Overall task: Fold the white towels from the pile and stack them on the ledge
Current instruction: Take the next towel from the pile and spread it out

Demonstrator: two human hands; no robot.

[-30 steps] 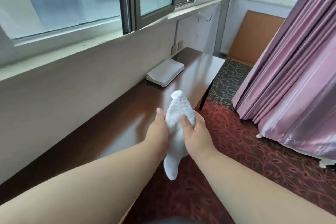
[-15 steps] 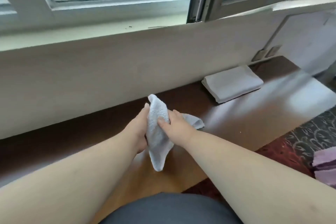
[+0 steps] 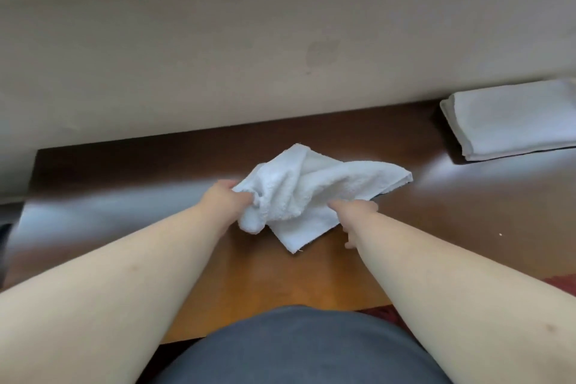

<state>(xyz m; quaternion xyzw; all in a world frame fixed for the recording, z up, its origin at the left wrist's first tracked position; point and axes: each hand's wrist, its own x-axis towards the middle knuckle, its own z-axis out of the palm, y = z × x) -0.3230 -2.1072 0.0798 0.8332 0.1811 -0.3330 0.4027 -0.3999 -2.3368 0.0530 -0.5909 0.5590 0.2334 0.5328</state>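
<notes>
Lying crumpled at the centre of the frame, the towel (image 3: 314, 193) spreads partly over the ledge (image 3: 467, 227), one corner reaching right, another pointing down toward the person. Its left part is bunched into thick folds, while the lower part lies flatter against the wood.

The left hand (image 3: 226, 201) grips the bunched left edge, fingers curled into the cloth. The right hand (image 3: 358, 215) sits at the towel's lower right edge, with its thumb stretched along the cloth; the other fingers curl down and are mostly hidden, so whether they pinch the cloth cannot be told for sure, though the hand seems to hold the edge. Both bare forearms run up from the lower corners of the frame and meet at the towel.

The ledge is dark glossy wood, lighter and more orange toward the bottom centre. At the right edge of the frame, well apart from the hands, a stack (image 3: 511, 121) of folded white towels lies on the ledge against the wall (image 3: 249, 56). The beige wall fills the upper half. A grey garment (image 3: 299, 349) shows at the bottom centre, and a strip of red carpet (image 3: 561, 280) shows at lower right.
</notes>
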